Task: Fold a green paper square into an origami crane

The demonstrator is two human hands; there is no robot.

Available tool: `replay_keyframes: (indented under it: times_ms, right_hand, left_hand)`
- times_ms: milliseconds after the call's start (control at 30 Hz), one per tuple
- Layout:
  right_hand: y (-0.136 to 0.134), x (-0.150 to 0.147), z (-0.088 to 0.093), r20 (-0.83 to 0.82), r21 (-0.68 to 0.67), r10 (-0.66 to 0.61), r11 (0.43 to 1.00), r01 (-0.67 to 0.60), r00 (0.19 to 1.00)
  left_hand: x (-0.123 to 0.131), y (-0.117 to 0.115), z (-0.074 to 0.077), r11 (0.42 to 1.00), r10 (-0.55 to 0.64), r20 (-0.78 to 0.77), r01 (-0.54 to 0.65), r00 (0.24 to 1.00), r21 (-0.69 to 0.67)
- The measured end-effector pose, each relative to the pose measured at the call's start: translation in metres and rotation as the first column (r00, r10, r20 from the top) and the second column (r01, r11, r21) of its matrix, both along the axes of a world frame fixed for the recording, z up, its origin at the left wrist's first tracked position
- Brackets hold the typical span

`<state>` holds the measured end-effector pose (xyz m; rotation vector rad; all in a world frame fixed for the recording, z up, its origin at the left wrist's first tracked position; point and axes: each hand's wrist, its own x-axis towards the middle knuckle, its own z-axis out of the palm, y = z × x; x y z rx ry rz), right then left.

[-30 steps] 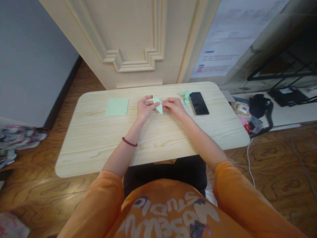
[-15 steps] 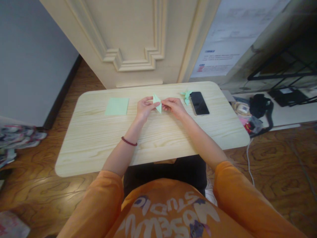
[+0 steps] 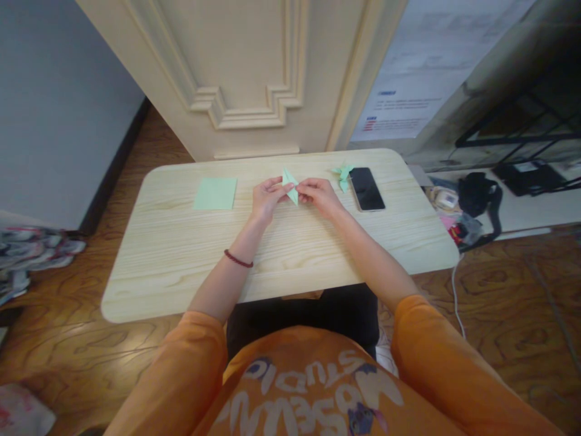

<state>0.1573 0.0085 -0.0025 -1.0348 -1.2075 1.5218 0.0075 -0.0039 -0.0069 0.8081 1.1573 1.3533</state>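
Single head-worn camera, sighted forward and steeply down. Viewpoint lies above the orange T-shirt (image 3: 295,345), which fills the lower edge at close range. Wood-grain tabletop (image 3: 181,254) spans mid-frame, farther off; moulded panel (image 3: 240,54) stands beyond.

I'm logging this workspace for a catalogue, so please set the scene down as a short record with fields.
Surface: pale wood-grain table with rounded corners
Left hand: holds a folded pale-green paper piece, thumb on its near face
Right hand: fingertips at the piece's right corner
Left of hands: flat, square pale-green paper
Right of hands: pointed green folded-paper figure, close to a black-screened rectangular phone; contact unclear
Worn: dark red beaded bracelet, left forearm
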Motion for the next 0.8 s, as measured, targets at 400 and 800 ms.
replay_keyframes:
  times_ms: [400,800]
  right_hand:
    - [-0.0004,-0.0002,-0.0002,0.017,-0.022,-0.038,0.999,0.038,0.999]
    - [-0.0037,-0.0016,-0.0001,0.032,-0.025,0.039,0.999,-0.038,0.999]
  left_hand:
    - [-0.0049,0.0016,0.0009,0.999,-0.001,-0.057,0.003,0.998,0.046]
    - [-0.0031,0.0039,-0.0054,1.0,0.012,-0.072,-0.012,0.997,0.007]
